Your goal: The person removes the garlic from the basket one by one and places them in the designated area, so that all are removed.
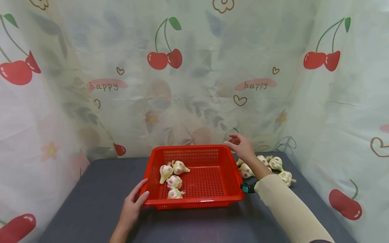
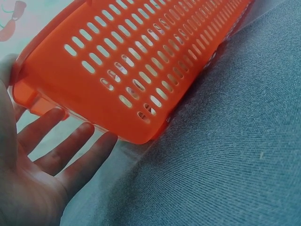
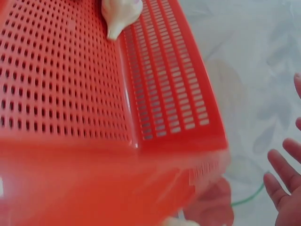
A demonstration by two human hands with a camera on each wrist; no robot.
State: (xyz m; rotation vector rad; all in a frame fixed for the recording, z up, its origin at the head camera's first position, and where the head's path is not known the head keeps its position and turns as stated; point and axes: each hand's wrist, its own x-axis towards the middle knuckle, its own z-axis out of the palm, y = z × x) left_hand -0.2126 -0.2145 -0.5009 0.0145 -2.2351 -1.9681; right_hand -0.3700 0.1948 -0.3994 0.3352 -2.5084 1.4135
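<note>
left hand (image 1: pixel 131 204): grip holding red basket (image 1: pixel 197 200) | right hand (image 1: pixel 243 148): grip released, near rim (garlic bulbs (image 1: pixel 174 182) inside)

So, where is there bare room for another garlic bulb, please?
In the red basket, the floor right of the garlic bulbs is bare up to the right wall. The dark table is bare left of the left hand and in front of the basket. Crowded: the basket's left half, and the table's right, where other bulbs lie by the right sleeve.
</note>
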